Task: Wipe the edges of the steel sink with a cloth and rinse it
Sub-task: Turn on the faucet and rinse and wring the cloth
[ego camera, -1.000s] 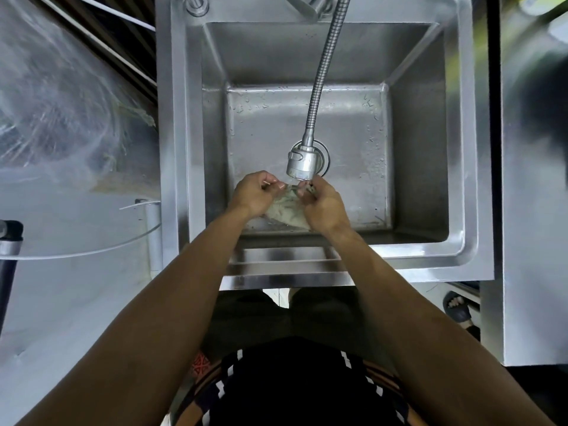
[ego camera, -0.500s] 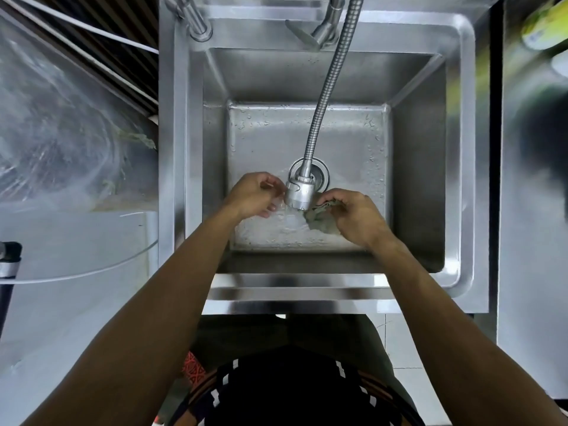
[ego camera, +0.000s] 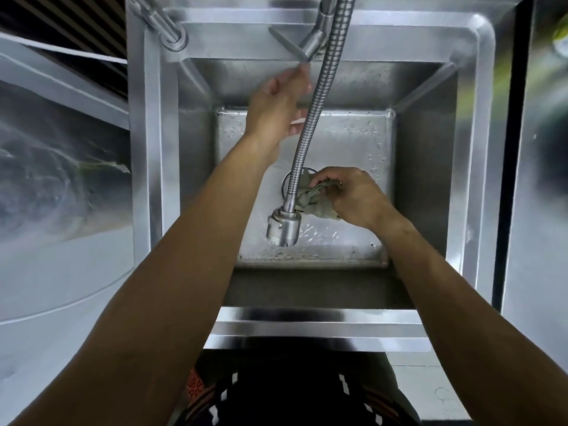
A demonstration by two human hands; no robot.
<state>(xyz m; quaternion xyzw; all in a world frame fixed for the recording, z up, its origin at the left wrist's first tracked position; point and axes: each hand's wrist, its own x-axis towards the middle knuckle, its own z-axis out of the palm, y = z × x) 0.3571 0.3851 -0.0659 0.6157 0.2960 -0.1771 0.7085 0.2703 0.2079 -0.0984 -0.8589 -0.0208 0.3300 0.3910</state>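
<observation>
The steel sink fills the middle of the view, its basin floor wet. A crumpled grey-green cloth hangs over the drain, gripped by my right hand. The flexible steel hose curves down to the spray head, just left of the cloth. My left hand is raised at the back of the basin, fingers stretched toward the flat tap lever; it is blurred and holds nothing. Whether its fingertips touch the lever is unclear.
A second steel pipe fitting stands at the sink's back left corner. A surface covered in clear plastic sheet lies to the left. A steel counter borders the sink on the right.
My left hand has left the cloth and the spray head and risen to the tap lever at the back. My right hand has kept the cloth and shifted slightly right.
</observation>
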